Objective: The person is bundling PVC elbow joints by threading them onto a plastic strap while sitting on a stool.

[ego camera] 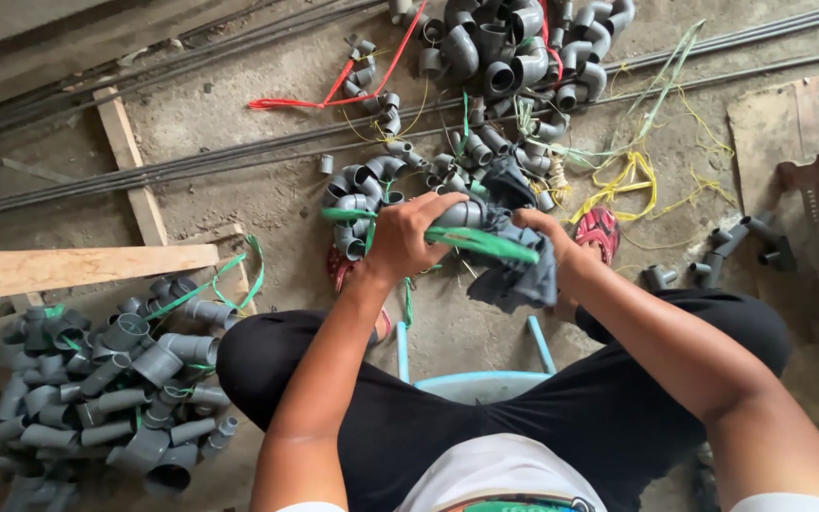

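Between both sets of fingers: grey pipe elbow [462, 214], long axis crosswise, left hand [408, 237] curled tight round it; right hand [544, 237] pinching dark rag [523, 275]; green strap [481, 243] trailing right.

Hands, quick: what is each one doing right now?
Left hand: closed around a grey pipe fitting with a green strap.
Right hand: closed on a dark rag.
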